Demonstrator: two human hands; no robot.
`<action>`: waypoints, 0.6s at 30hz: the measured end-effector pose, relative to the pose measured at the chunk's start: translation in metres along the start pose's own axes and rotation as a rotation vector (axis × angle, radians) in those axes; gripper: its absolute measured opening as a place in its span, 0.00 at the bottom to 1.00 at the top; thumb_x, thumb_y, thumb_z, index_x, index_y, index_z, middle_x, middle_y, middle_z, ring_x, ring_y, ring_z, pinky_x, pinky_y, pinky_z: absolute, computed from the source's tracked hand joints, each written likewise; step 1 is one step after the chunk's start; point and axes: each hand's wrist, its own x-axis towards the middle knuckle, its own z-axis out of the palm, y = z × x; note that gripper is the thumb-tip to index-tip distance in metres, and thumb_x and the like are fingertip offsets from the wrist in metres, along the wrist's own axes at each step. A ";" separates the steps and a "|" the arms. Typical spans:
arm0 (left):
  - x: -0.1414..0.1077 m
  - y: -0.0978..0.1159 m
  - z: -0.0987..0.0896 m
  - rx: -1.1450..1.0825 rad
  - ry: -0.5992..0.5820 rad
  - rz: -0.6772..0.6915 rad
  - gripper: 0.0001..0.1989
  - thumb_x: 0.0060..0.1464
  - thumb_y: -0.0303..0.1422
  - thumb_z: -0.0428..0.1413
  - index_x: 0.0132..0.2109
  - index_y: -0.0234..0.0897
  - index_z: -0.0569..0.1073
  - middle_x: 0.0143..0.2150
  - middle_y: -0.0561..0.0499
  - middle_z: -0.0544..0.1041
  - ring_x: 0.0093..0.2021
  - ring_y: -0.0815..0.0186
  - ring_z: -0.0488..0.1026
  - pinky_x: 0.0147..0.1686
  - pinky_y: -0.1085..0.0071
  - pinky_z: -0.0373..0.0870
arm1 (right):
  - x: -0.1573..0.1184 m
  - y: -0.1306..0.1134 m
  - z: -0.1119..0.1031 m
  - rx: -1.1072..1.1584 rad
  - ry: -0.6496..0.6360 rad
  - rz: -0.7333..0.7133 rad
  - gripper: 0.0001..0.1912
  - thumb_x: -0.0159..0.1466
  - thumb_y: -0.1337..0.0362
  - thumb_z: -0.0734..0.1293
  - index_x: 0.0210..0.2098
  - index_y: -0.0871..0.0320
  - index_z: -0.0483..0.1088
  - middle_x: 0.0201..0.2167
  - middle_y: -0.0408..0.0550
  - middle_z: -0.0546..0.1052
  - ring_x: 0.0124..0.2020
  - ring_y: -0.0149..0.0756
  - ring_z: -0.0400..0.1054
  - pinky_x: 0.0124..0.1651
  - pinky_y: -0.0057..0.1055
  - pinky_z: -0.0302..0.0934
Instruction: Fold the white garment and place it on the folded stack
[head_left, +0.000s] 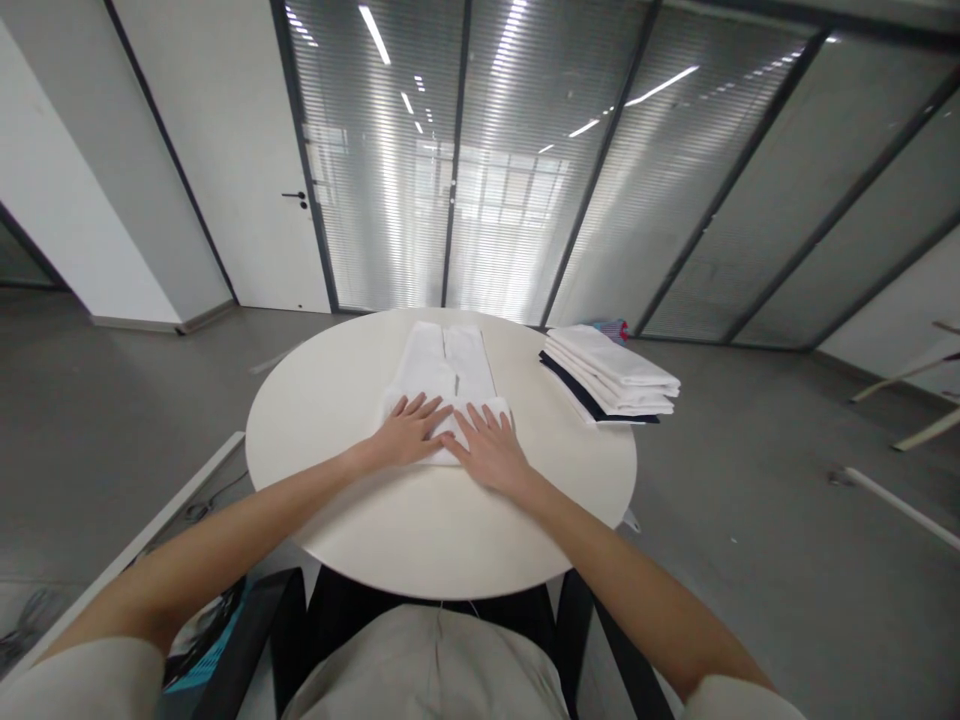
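A white cloth garment [466, 362] lies partly folded in the middle of the round table. Its far part is split lengthwise into two panels, and its near end is doubled over into a flat band. My left hand [411, 430] rests palm down on the left side of that band with its fingers spread. On the right side of the band my right hand [491, 445] also lies flat, fingers apart. The two thumbs meet or nearly meet between them. Whether the garment is trousers or a shirt I cannot tell.
A stack of folded white cloths [611, 365] with a dark layer [570, 388] low in it stands at the right of the white round table [420, 540]. Behind the stack shows a small red and blue item [613, 330]. Black chair arms [281, 610] flank my body.
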 end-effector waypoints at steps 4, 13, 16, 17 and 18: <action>0.001 0.000 0.001 0.020 -0.024 0.007 0.34 0.65 0.54 0.43 0.72 0.46 0.55 0.74 0.44 0.51 0.73 0.41 0.45 0.67 0.40 0.40 | -0.001 0.006 0.003 0.016 -0.023 -0.005 0.43 0.69 0.36 0.44 0.72 0.57 0.50 0.73 0.56 0.47 0.73 0.56 0.38 0.71 0.56 0.31; -0.008 -0.030 -0.002 -0.074 0.071 0.003 0.37 0.62 0.56 0.47 0.71 0.40 0.59 0.73 0.39 0.54 0.74 0.45 0.43 0.69 0.45 0.41 | 0.000 0.006 0.004 0.026 -0.086 0.008 0.45 0.68 0.35 0.43 0.73 0.57 0.47 0.74 0.54 0.45 0.74 0.55 0.35 0.71 0.56 0.29; -0.008 -0.042 0.001 -0.077 0.092 0.013 0.36 0.62 0.55 0.49 0.70 0.41 0.60 0.72 0.38 0.56 0.73 0.45 0.44 0.68 0.44 0.43 | 0.006 0.017 -0.003 0.018 -0.115 0.004 0.46 0.67 0.34 0.44 0.73 0.57 0.47 0.74 0.55 0.43 0.74 0.53 0.33 0.71 0.55 0.25; -0.008 -0.045 0.001 -0.073 0.081 0.015 0.36 0.62 0.55 0.49 0.70 0.43 0.59 0.72 0.39 0.55 0.73 0.45 0.44 0.68 0.44 0.43 | 0.009 0.023 -0.005 0.007 -0.122 0.009 0.47 0.67 0.33 0.45 0.73 0.59 0.46 0.74 0.56 0.43 0.74 0.52 0.32 0.71 0.55 0.23; -0.007 -0.046 0.002 -0.069 0.068 0.012 0.36 0.62 0.55 0.48 0.70 0.44 0.59 0.73 0.39 0.53 0.73 0.44 0.44 0.68 0.43 0.44 | 0.012 0.028 -0.008 -0.002 -0.136 0.020 0.47 0.67 0.34 0.45 0.73 0.60 0.45 0.74 0.58 0.41 0.74 0.51 0.31 0.71 0.54 0.22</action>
